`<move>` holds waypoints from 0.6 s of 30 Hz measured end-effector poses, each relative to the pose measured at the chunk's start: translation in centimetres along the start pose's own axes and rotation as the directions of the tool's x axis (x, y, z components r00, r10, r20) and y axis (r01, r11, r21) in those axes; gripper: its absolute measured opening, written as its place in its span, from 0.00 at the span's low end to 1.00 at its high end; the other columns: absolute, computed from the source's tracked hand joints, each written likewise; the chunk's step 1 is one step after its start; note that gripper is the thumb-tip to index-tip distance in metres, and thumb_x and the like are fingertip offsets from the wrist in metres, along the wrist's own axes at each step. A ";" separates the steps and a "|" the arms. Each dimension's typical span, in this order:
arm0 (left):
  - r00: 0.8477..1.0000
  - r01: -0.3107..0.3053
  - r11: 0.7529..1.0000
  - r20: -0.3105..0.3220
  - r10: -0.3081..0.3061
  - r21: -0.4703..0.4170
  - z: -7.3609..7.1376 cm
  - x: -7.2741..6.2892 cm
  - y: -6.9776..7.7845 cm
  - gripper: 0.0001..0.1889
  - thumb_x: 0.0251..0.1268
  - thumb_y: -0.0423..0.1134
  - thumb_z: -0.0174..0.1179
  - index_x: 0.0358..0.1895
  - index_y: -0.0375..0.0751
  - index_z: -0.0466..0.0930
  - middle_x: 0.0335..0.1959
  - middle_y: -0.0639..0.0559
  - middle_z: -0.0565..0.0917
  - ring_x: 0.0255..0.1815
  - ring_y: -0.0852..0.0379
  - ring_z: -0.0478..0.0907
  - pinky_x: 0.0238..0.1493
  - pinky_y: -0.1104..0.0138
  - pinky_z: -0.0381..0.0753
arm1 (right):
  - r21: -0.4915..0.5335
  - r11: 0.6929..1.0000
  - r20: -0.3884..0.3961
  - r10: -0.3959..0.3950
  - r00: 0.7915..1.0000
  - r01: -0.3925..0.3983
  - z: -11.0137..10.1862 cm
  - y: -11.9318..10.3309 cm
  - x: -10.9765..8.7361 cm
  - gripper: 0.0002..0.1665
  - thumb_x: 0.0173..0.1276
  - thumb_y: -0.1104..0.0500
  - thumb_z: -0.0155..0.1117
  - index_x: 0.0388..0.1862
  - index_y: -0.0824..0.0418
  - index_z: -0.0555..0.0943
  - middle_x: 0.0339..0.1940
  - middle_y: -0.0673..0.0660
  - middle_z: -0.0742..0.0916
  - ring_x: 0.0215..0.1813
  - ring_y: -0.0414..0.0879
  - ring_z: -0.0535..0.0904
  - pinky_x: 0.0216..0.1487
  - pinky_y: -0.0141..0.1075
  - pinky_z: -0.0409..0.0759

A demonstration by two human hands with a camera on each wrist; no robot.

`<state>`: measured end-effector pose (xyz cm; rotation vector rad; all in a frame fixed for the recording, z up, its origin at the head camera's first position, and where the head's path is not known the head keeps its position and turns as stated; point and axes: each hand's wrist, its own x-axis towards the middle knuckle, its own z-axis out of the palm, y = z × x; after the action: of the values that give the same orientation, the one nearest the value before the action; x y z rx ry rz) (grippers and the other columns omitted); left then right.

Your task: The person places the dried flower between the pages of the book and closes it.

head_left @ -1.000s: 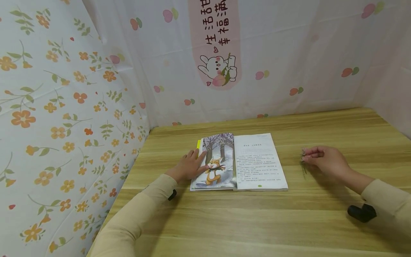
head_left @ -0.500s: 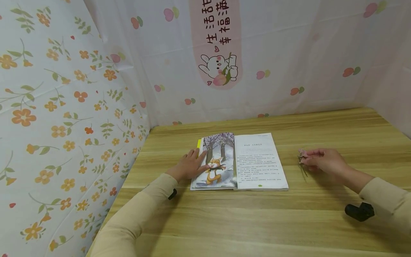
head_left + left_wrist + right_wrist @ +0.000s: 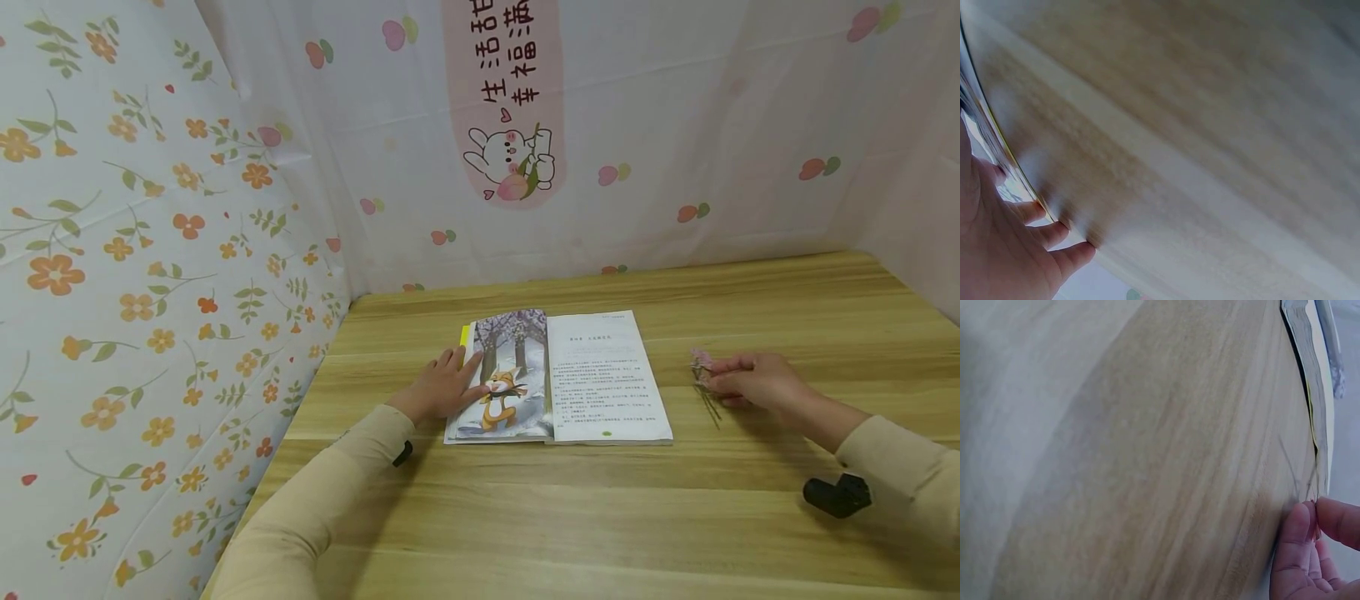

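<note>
An open book (image 3: 600, 383) lies on the wooden table, its left page a picture of an orange fox in snowy woods, its right page printed text. My left hand (image 3: 447, 385) rests with spread fingers on the left page's outer edge; in the left wrist view its fingertips (image 3: 1079, 253) reach the tabletop beside the book. Right of the book, my right hand (image 3: 757, 383) pinches a small sprig of pinkish flowers (image 3: 701, 360) between thumb and fingertips, thin stems pointing down toward me. In the right wrist view the stems (image 3: 1290, 464) stick out past the pinch.
The wooden table (image 3: 540, 525) ends at a white curtain (image 3: 675, 125) with hearts and a rabbit print. A floral curtain (image 3: 150, 292) hangs along the left side. A black device (image 3: 836, 496) sits under the right wrist, and a yellow edge (image 3: 465, 335) shows at the book's left.
My right hand has shifted slightly left toward the book, and the sprig has turned so that its pink blossoms show more. The left hand and the book have stayed put.
</note>
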<state>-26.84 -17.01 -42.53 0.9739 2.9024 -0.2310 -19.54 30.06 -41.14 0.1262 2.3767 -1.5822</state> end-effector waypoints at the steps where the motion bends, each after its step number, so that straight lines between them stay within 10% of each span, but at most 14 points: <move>1: 1.000 0.000 1.000 0.002 0.000 0.000 0.0 0.0 0.0 0.37 0.76 0.61 0.39 0.77 0.40 0.49 0.69 0.33 0.60 0.67 0.38 0.60 0.58 0.47 0.70 | 0.004 1.000 -0.001 0.007 1.000 -0.007 0.0 0.0 0.0 0.27 0.69 0.60 0.65 0.56 0.80 0.71 0.37 0.48 0.84 0.36 0.38 0.81 0.40 0.35 0.83; 8: 1.000 -0.008 1.000 -0.019 0.008 0.011 -0.1 0.1 0.1 0.37 0.76 0.61 0.39 0.77 0.40 0.51 0.68 0.32 0.61 0.66 0.38 0.62 0.56 0.47 0.71 | -0.015 1.000 -0.008 0.015 1.000 -0.015 0.2 0.2 -0.3 0.29 0.68 0.58 0.67 0.55 0.80 0.71 0.39 0.53 0.84 0.36 0.38 0.82 0.40 0.36 0.83; 18: 1.000 -0.008 1.000 0.007 0.008 -0.013 0.0 0.1 -0.1 0.37 0.76 0.61 0.38 0.77 0.39 0.48 0.69 0.31 0.60 0.68 0.36 0.60 0.59 0.46 0.69 | -0.344 0.933 -0.059 -0.138 0.989 0.110 1.1 0.1 -0.3 0.32 0.65 0.52 0.69 0.52 0.81 0.74 0.36 0.58 0.85 0.32 0.45 0.80 0.29 0.37 0.81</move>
<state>-26.95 -17.07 -42.56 0.9807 2.8890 -0.2152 -18.98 29.17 -41.54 -0.0324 2.7298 -1.2078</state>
